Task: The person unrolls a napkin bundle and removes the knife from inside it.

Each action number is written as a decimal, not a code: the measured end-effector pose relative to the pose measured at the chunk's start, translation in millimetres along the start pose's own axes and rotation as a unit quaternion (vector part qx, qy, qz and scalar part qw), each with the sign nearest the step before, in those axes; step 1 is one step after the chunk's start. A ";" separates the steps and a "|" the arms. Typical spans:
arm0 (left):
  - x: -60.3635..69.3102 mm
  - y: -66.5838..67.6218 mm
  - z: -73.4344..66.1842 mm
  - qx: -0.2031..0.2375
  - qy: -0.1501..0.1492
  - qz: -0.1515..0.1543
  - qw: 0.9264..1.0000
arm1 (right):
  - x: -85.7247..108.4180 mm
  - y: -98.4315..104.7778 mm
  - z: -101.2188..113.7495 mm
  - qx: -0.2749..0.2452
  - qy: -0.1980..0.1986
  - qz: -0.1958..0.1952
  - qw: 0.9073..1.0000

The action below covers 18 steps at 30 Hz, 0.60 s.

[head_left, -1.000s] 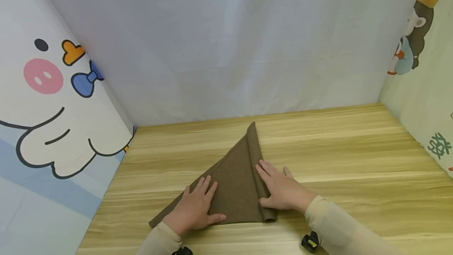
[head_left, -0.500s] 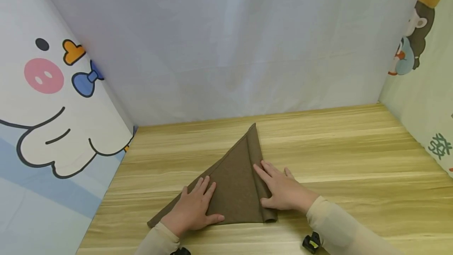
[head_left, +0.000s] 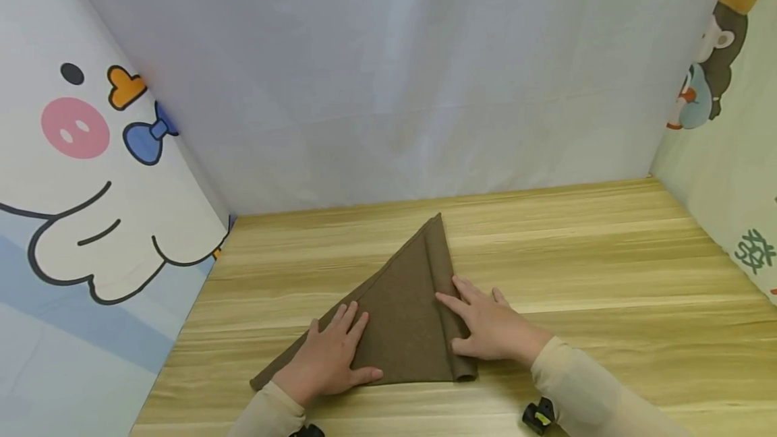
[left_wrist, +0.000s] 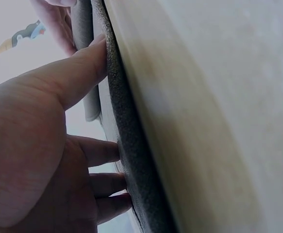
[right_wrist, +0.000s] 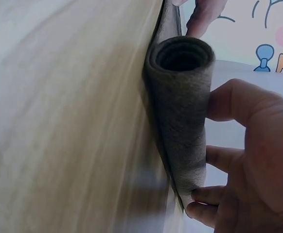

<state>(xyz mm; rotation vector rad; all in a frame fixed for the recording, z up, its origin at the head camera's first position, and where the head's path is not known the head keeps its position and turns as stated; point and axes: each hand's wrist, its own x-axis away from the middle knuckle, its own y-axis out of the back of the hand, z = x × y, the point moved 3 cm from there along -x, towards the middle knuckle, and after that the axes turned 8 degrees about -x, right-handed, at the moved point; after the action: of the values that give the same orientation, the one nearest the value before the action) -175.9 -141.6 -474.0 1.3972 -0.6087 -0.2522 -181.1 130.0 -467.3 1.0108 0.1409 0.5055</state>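
One brown, soft-looking, triangular piece of cloth (head_left: pixel 400 342) is lying on the yellowish, wood-grained surface (head_left: pixel 577 255), its sharpest tip pointing between 12 and 1 o'clock and its 3 o'clock side coiled into a slim, hollow roll (right_wrist: pixel 183 111). Rolling the cloth toward 9 o'clock appears to be the step in hand, and it looks only partly done, since a broad flat panel is lying between the roll and the left hand (head_left: pixel 326 358). The next move probably calls for even pushing along the whole roll by the right hand (head_left: pixel 494 326), with the other steadying the panel, as the narrow tip could be winding askew.

The left hand is resting on the cloth's 8 o'clock part, fingers spread and nearly straight, pressing but gripping nothing; the roll is lying well apart at its 3 o'clock. The right hand is touching the roll, fingers extended and loosely spread, grasping nothing; the roll is lying directly against its fingers and thumb, at the palm's 9 o'clock.
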 end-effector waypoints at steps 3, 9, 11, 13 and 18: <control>0.7 -0.1 0.6 0.002 0.001 -0.001 1.000 | 1.0 1.6 -0.4 -0.007 0.003 0.001 1.000; 2.0 -1.0 1.7 0.011 0.004 0.000 1.000 | 0.9 2.2 -1.7 -0.003 0.004 0.002 1.000; 2.3 -1.1 1.9 0.011 0.004 -0.001 1.000 | 0.5 1.9 -2.1 -0.002 0.004 0.002 1.000; 2.6 -1.1 2.0 0.012 0.004 -0.001 1.000 | 0.2 1.7 -2.5 -0.004 0.003 0.003 1.000; 3.4 -1.4 2.1 0.015 0.003 -0.002 1.000 | 0.5 1.5 -4.1 -0.009 -0.003 0.007 1.000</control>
<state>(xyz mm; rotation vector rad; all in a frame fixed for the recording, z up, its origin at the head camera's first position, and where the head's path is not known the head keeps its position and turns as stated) -174.0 -145.3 -474.4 1.4268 -0.6073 -0.2437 -182.6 134.1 -468.2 0.9969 0.1235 0.5155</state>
